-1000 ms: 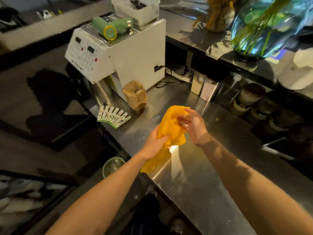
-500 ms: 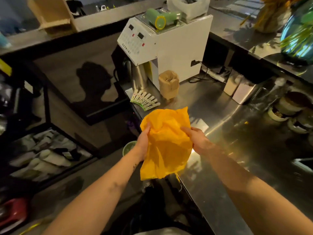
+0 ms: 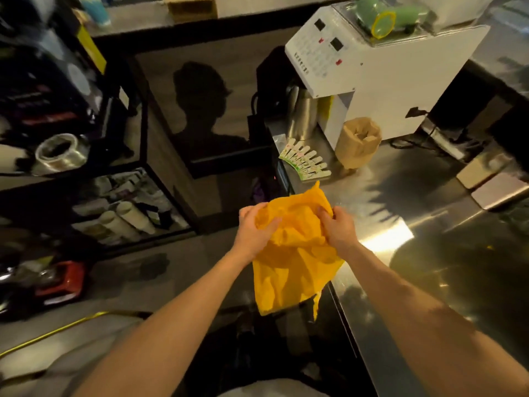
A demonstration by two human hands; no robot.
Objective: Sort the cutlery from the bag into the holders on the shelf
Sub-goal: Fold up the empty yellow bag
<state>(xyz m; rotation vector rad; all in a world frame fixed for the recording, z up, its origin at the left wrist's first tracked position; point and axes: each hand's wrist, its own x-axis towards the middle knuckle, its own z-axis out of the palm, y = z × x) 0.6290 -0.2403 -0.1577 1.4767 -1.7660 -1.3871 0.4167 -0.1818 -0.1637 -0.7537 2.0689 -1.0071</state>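
Note:
A crumpled yellow bag (image 3: 292,259) hangs in front of me at the left edge of the steel counter (image 3: 429,253). My left hand (image 3: 254,230) grips its upper left side and my right hand (image 3: 337,229) grips its upper right side, both near the bag's mouth. The bag's lower part dangles limp past the counter edge. No cutlery shows outside the bag and its inside is hidden. A white tub (image 3: 455,7) stands on top of the white machine at the far right; its contents are out of sight.
A white machine (image 3: 380,75) with a keypad stands at the counter's back, with a brown paper holder (image 3: 357,141) and a fan of green-white sachets (image 3: 305,163) in front. A black shelf unit (image 3: 86,167) with rolls and tape stands on the left. A yellow cable (image 3: 57,328) runs along the floor.
My view has swung left and down, showing more of the shelf unit. The bag has spread out from a bunched wad, and both hands have shifted to its top corners.

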